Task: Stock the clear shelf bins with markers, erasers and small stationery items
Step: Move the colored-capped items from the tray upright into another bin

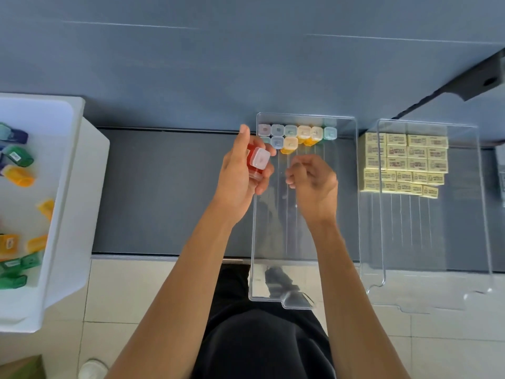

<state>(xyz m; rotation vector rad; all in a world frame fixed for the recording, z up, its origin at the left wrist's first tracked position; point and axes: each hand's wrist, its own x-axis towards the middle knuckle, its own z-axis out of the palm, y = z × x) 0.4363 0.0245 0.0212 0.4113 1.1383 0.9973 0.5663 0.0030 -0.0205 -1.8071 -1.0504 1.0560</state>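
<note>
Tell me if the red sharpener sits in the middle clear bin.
No, the left hand holds the red sharpener by the left wall of the middle clear bin.

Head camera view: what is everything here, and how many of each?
middle clear bin: one, see-through, on the dark shelf
sharpeners in it: about nine, pastel and orange, at its far end
right clear bin: one, see-through, beside the first
erasers: over twenty, yellow, at its far end
white tub: one, white, far left
loose sharpeners: several, green, orange, purple, in the tub
red sharpener: one, red, at the middle bin's left edge
left hand: grips the red sharpener
right hand: fingers curled, seemingly empty, over the middle bin
</note>
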